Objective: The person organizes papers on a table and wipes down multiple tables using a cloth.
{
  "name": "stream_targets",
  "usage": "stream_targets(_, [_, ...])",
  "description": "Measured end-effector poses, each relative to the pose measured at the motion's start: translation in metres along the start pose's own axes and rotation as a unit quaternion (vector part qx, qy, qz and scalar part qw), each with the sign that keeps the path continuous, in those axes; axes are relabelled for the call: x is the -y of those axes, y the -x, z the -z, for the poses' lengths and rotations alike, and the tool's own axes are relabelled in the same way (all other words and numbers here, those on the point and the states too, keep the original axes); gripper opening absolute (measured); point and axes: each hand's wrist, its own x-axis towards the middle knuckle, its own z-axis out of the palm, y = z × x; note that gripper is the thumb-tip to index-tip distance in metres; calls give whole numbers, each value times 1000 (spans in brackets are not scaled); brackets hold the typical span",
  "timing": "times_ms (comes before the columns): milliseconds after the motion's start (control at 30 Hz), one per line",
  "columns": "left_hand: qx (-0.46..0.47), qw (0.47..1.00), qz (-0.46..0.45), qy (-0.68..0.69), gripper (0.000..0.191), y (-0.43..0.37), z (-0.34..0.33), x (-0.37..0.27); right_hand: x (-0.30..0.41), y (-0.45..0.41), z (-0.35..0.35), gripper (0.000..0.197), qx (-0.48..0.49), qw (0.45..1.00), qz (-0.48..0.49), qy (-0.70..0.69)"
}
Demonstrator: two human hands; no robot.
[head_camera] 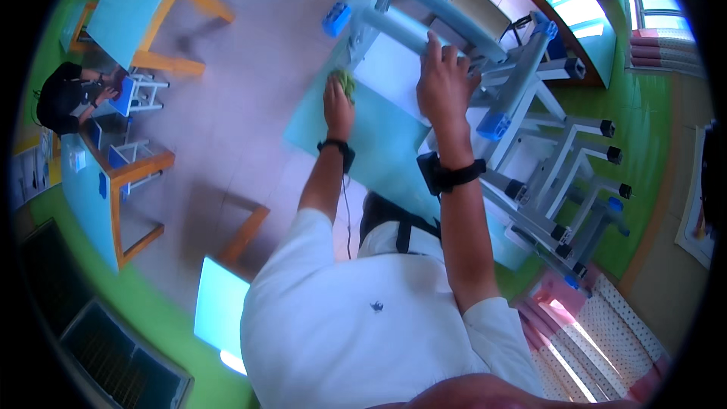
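Observation:
My left hand (339, 108) is closed around a green cloth (345, 84), close to the leg of an upturned grey metal stool frame (392, 23) with blue plastic foot caps. My right hand (446, 88) rests with bent fingers at a tube of that frame; whether it grips the tube I cannot tell. The frame's pale seat board lies on a light-blue tabletop (369, 136) before me. Dark bands with small boxes are on both my wrists.
More grey stool frames (545, 176) are stacked at the right. A blue-topped table (133, 5) stands at the upper left, another (85, 199) at the left. A person (62, 96) there handles a cloth at a stool with a blue seat. Polka-dot curtains (613, 318) hang at the lower right.

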Motion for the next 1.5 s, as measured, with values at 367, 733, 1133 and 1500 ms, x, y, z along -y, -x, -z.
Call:
stream_targets(367, [48, 996, 61, 42, 63, -63, -4, 13, -8, -20, -11, 31, 16, 999, -14, -36])
stream_targets(733, [-83, 990, 113, -24, 77, -1, -68, -63, -16, -23, -35, 31, -64, 996, 31, -51])
stream_targets(1133, [55, 993, -99, -22, 55, 83, -48, -89, -20, -18, -35, 29, -87, 994, 37, -61])
stream_targets(1500, [16, 980, 173, -101, 36, -45, 21, 8, -27, -18, -3, 29, -40, 992, 56, -103])
